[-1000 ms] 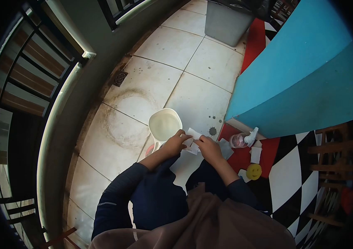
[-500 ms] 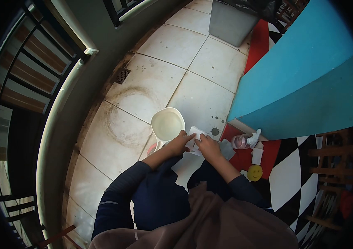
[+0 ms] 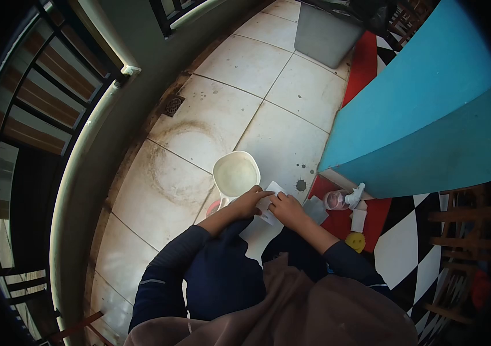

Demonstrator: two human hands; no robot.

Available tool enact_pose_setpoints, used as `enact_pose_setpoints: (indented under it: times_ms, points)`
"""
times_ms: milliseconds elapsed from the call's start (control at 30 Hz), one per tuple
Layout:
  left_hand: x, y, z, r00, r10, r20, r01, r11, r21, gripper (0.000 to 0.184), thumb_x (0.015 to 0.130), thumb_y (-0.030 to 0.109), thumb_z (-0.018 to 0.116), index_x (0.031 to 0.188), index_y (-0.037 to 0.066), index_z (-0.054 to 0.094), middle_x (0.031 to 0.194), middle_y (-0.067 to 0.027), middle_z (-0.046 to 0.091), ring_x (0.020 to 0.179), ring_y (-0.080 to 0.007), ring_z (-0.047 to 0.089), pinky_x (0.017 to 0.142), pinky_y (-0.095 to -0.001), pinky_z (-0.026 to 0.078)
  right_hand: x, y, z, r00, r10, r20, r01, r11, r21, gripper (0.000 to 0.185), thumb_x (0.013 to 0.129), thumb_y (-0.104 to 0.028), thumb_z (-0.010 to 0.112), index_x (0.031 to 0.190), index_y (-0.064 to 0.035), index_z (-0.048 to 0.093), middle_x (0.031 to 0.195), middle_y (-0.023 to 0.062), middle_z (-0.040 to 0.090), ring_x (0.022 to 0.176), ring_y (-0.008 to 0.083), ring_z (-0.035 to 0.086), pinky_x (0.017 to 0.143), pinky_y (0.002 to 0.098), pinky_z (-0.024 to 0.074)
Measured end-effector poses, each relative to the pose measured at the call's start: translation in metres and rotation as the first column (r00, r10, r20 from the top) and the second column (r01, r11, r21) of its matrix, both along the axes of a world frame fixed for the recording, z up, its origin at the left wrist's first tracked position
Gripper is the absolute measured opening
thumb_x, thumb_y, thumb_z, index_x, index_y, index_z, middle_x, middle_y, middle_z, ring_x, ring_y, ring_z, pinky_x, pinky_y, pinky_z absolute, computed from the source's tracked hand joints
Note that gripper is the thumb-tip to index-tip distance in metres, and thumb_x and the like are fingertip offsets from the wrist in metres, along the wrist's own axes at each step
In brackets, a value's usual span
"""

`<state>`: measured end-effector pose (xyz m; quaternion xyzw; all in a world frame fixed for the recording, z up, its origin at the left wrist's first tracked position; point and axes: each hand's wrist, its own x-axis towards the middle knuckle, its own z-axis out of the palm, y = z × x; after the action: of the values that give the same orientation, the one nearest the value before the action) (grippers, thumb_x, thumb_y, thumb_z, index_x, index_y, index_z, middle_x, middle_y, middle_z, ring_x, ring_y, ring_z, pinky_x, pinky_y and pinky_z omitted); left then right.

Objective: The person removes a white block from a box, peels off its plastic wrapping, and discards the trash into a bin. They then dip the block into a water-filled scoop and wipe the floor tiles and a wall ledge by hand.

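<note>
My left hand point(image 3: 249, 203) and my right hand point(image 3: 287, 210) meet low in front of me, fingers closed on a white flat piece point(image 3: 274, 187). Its material is hard to tell, since the fingers cover much of it. Just beyond my left hand stands a white dipper point(image 3: 236, 173) with what looks like water in it. Its handle points back toward my left wrist, over a partly hidden red-and-white round thing point(image 3: 213, 208). To the right of my right hand lies a pale translucent item point(image 3: 315, 209).
A clear spray bottle point(image 3: 335, 200) with a white head, a white block point(image 3: 358, 221) and a yellow smiley sponge point(image 3: 355, 242) lie on red tile by the blue pillar point(image 3: 418, 121). A grey bin point(image 3: 327, 40) stands ahead. A floor drain point(image 3: 174, 105) and railing point(image 3: 78, 132) are left.
My right hand's fingers have shifted slightly left and down over the white piece, toward my left hand. The white piece has tilted a little. The view has moved slightly.
</note>
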<state>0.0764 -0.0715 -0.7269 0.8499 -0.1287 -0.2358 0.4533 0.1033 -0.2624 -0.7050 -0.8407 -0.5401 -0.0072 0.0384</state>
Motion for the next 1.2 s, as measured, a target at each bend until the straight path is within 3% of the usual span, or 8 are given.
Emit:
enact_pose_setpoints:
  times_ms: [167, 267, 367, 533, 667, 767, 967, 1200]
  points:
    - [0.001, 0.004, -0.006, 0.999, 0.033, 0.004, -0.032, 0.999, -0.03, 0.078, 0.063, -0.003, 0.071, 0.133, 0.012, 0.041, 0.114, -0.0147, 0.05, 0.106, -0.0318, 0.051, 0.09, -0.0377, 0.043, -0.003, 0.013, -0.009, 0.988, -0.129, -0.081, 0.14, 0.979, 0.149, 0.022, 0.071, -0.012, 0.06, 0.091, -0.0038, 0.056, 0.092, 0.0068, 0.052, 0.086, 0.0238, 0.054, 0.074, 0.0336, 0.049]
    - [0.001, 0.005, 0.001, 0.997, 0.078, -0.003, -0.078, 0.996, -0.03, 0.079, 0.066, -0.005, 0.069, 0.136, 0.012, 0.036, 0.114, -0.0165, 0.054, 0.104, -0.0316, 0.054, 0.088, -0.0388, 0.044, -0.003, 0.021, -0.003, 0.965, -0.192, -0.178, 0.225, 0.955, 0.191, 0.025, 0.069, -0.013, 0.064, 0.091, -0.0037, 0.054, 0.092, 0.0074, 0.05, 0.083, 0.023, 0.055, 0.067, 0.0327, 0.0517]
    - [0.003, 0.005, 0.003, 0.987, 0.14, -0.074, -0.145, 0.987, -0.072, 0.08, 0.067, -0.004, 0.068, 0.137, 0.012, 0.033, 0.114, -0.0193, 0.057, 0.105, -0.0343, 0.055, 0.089, -0.0404, 0.045, -0.002, 0.022, 0.002, 0.928, -0.267, -0.259, 0.305, 0.945, 0.116, 0.031, 0.066, -0.012, 0.069, 0.093, -0.0029, 0.054, 0.093, 0.008, 0.049, 0.085, 0.0233, 0.055, 0.068, 0.0335, 0.0529]
    - [0.006, 0.007, 0.015, 0.975, 0.137, -0.176, -0.15, 0.987, -0.065, 0.082, 0.068, -0.001, 0.068, 0.139, 0.012, 0.028, 0.112, -0.0215, 0.058, 0.105, -0.0377, 0.055, 0.089, -0.0418, 0.044, -0.003, 0.017, 0.005, 0.935, -0.288, -0.208, 0.311, 0.947, 0.086, 0.037, 0.065, -0.012, 0.071, 0.097, -0.0045, 0.054, 0.095, 0.0073, 0.048, 0.087, 0.0239, 0.056, 0.068, 0.0328, 0.0538]
    - [0.004, 0.006, -0.001, 0.991, 0.125, -0.052, -0.128, 0.989, -0.068, 0.083, 0.069, 0.0, 0.067, 0.14, 0.011, 0.026, 0.112, -0.0223, 0.057, 0.105, -0.0382, 0.055, 0.088, -0.0423, 0.044, -0.001, 0.018, 0.004, 0.934, -0.294, -0.206, 0.306, 0.952, 0.029, 0.039, 0.065, -0.013, 0.071, 0.099, -0.0081, 0.055, 0.098, 0.0069, 0.047, 0.084, 0.025, 0.057, 0.066, 0.0347, 0.0546]
    - [0.003, 0.005, -0.002, 0.993, 0.109, -0.039, -0.111, 0.992, -0.054, 0.084, 0.069, 0.0, 0.066, 0.141, 0.01, 0.023, 0.112, -0.0226, 0.057, 0.104, -0.0385, 0.055, 0.087, -0.0426, 0.044, 0.008, 0.023, 0.006, 0.928, -0.282, -0.244, 0.269, 0.959, -0.088, 0.043, 0.064, -0.015, 0.073, 0.103, -0.0084, 0.056, 0.098, 0.0077, 0.05, 0.084, 0.0253, 0.057, 0.065, 0.0363, 0.0536]
    - [0.002, 0.003, -0.011, 0.996, 0.081, -0.024, -0.081, 0.997, -0.001, 0.087, 0.07, -0.004, 0.057, 0.143, 0.006, 0.012, 0.108, -0.0219, 0.059, 0.1, -0.0376, 0.056, 0.085, -0.0406, 0.045, 0.034, 0.025, -0.014, 0.99, 0.139, 0.0, -0.139, 0.985, -0.102, 0.013, 0.071, -0.018, 0.064, 0.078, -0.0075, 0.06, 0.082, 0.0033, 0.054, 0.077, 0.0188, 0.059, 0.055, 0.032, 0.0529]
    - [-0.002, 0.006, -0.015, 0.989, 0.147, -0.029, -0.15, 0.978, -0.147, 0.083, 0.071, -0.002, 0.051, 0.142, 0.0, 0.009, 0.102, -0.0217, 0.061, 0.094, -0.036, 0.059, 0.083, -0.0385, 0.045, 0.023, 0.02, -0.008, 0.991, 0.134, -0.026, -0.135, 0.99, -0.035, 0.01, 0.072, -0.014, 0.059, 0.076, -0.0055, 0.061, 0.081, 0.0034, 0.056, 0.074, 0.018, 0.058, 0.053, 0.0301, 0.0522]
